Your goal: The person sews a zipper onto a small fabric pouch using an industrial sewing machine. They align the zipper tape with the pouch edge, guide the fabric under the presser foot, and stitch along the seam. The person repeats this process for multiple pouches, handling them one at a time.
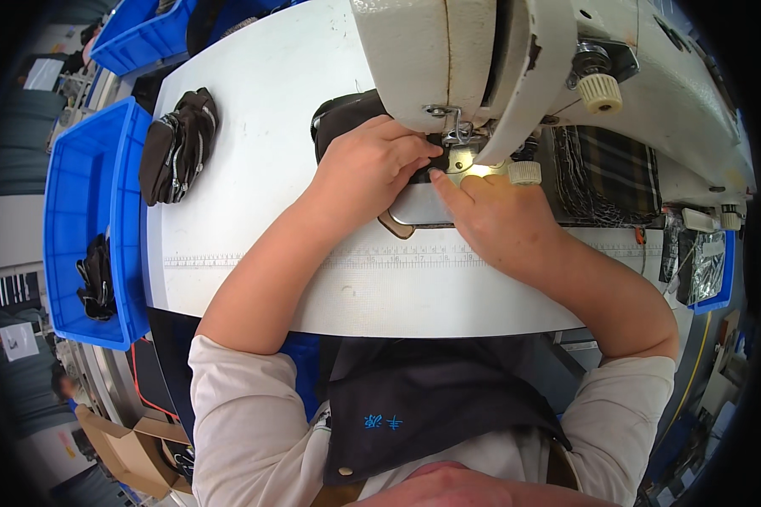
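A dark fabric piece (344,121) lies on the sewing machine's bed, partly under the presser foot (460,135). My left hand (370,165) rests over it with fingers bent together, pinching the cloth just left of the foot. In front of the foot, my right hand (506,215) holds down the same fabric's near edge; its index fingertip presses there and the other fingers are curled. The two hands' fingertips nearly meet. A lamp lights the metal needle plate (463,160). My left hand hides much of the fabric, and the needle tip is hard to make out.
The white sewing machine (423,59) arches over the table (254,160). Stacked dark pieces with zippers (177,148) lie at left, beside a blue bin (78,203) holding dark pieces (98,279). Checked dark cloth (621,173) lies right of the needle. A printed ruler (313,255) crosses the tabletop.
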`<state>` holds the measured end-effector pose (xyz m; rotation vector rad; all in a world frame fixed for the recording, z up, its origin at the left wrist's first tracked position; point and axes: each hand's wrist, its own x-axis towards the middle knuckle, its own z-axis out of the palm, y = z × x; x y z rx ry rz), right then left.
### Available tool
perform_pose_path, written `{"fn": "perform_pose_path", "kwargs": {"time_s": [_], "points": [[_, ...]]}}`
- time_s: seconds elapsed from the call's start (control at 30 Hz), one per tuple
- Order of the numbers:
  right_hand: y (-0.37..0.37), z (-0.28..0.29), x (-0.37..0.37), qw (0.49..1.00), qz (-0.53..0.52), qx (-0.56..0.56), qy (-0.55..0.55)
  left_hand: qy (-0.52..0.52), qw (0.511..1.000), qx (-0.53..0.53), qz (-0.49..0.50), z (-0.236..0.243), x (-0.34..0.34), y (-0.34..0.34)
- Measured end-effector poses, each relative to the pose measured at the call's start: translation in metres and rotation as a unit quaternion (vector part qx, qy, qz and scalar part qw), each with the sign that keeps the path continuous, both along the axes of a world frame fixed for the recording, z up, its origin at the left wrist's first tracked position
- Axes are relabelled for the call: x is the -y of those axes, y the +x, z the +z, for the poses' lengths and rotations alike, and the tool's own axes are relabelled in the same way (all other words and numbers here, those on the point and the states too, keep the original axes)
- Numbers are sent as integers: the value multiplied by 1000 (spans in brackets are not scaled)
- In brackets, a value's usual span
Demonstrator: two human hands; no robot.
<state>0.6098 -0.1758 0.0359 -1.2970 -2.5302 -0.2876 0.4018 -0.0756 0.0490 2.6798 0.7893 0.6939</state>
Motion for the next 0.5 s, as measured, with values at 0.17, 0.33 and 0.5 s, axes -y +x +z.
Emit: {"fn": "perform_pose_path", "kwargs": {"time_s": [0.17,0.33,0.5], "points": [[0,-3,-3,1000,-17,7,19,6,1000,-2,17,0,-1,2],[0,-4,-7,999,-13,-37,28,20,1000,7,5,7,1,-1],[1,-2,-6,1000,-15,-23,14,15,1000,-5,-9,6,-6,-3]]}}
